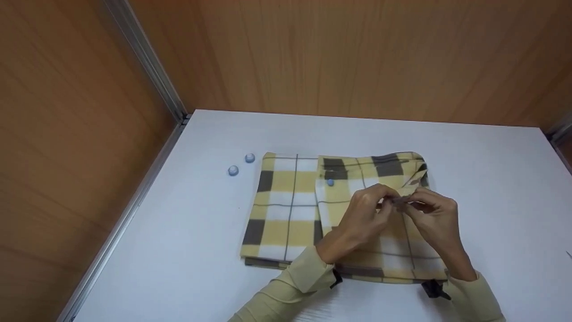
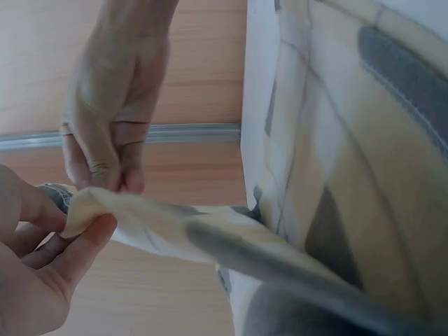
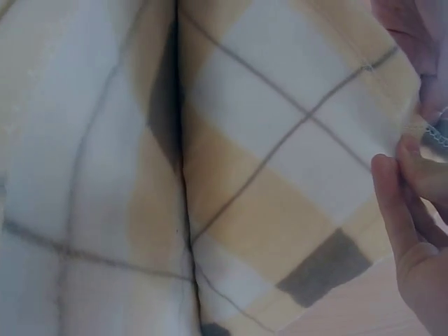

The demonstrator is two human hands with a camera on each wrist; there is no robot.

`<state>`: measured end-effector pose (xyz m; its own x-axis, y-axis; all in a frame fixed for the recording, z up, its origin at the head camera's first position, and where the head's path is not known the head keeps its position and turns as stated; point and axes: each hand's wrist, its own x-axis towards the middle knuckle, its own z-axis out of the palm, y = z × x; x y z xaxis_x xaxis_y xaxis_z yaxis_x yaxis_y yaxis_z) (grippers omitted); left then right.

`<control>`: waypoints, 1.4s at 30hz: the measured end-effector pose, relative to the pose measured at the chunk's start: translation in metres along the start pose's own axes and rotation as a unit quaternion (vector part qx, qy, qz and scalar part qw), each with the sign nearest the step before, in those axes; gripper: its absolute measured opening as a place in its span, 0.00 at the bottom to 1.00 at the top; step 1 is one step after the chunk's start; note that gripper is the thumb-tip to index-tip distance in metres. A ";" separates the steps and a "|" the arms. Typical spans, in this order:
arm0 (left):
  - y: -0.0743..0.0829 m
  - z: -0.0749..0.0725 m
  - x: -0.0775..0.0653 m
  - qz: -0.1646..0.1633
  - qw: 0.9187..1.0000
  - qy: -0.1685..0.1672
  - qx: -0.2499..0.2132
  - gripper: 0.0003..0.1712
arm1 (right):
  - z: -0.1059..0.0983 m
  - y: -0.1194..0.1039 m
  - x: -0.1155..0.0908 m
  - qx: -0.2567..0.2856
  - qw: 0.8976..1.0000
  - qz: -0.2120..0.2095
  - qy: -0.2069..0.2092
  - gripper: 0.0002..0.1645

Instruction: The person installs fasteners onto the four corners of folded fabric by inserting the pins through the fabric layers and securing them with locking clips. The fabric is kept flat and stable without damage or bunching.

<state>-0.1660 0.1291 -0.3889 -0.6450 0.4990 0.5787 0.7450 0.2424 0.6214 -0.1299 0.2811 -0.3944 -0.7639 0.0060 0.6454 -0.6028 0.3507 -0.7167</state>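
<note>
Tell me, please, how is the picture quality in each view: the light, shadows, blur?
Head view: plaid cloth fairly sharp, shaded beneath the left hand and right hand; left wrist view: hazy, the cloth's near edge blurred; right wrist view: pale, soft, low contrast.

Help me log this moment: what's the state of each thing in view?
Yellow, white and grey checked fabric: folded, edge lifted
Two small round blue pieces: apart, on the white tabletop
Third small round blue piece: on the fabric; fastening unclear
Left hand: pinching fabric
Right hand: pinching fabric

Wrist views near cloth [image 1: 328, 208], head above
</note>
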 end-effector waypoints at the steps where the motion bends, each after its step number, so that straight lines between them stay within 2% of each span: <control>1: 0.000 -0.001 0.000 -0.001 1.000 -0.002 -0.002 0.10 | 0.000 0.000 0.000 -0.002 1.000 0.006 0.001 0.09; 3: 0.000 -0.002 -0.001 -0.002 1.000 -0.004 -0.003 0.10 | 0.001 0.000 0.000 -0.002 1.000 0.025 0.003 0.11; 6: 0.002 -0.005 -0.002 -0.002 1.000 -0.011 0.004 0.10 | 0.001 0.001 0.000 0.010 0.999 0.044 -0.004 0.26; 9: 0.005 -0.008 -0.002 0.006 1.000 -0.016 0.014 0.10 | -0.001 0.001 0.001 0.024 0.999 0.038 -0.019 0.33; 14: 0.007 -0.011 -0.002 0.025 0.999 -0.018 0.021 0.10 | -0.002 0.002 0.003 0.038 0.998 -0.005 -0.041 0.19; 21: 0.006 -0.015 -0.004 0.038 0.999 -0.033 -0.003 0.11 | -0.001 0.005 0.004 0.065 0.996 -0.035 -0.040 0.14; 28: 0.003 -0.017 -0.004 0.026 0.998 -0.043 -0.030 0.11 | -0.001 0.006 0.005 0.080 0.996 -0.024 -0.038 0.15; 34: 0.004 -0.020 -0.003 0.031 0.998 -0.048 -0.028 0.11 | -0.006 0.006 0.003 0.152 0.987 -0.015 -0.049 0.19; 37: 0.006 -0.021 -0.005 0.043 0.997 -0.054 -0.028 0.11 | -0.008 0.006 0.002 0.148 0.988 -0.010 -0.046 0.18; 42: 0.009 -0.020 -0.008 0.063 0.996 -0.062 -0.026 0.12 | -0.008 0.004 0.000 0.105 0.994 0.000 -0.028 0.15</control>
<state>-0.1574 0.1105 -0.3776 -0.5184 0.6217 0.5871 0.8072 0.1293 0.5759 -0.1302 0.2899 -0.3956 -0.7717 -0.0489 0.6341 -0.6335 0.1474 -0.7596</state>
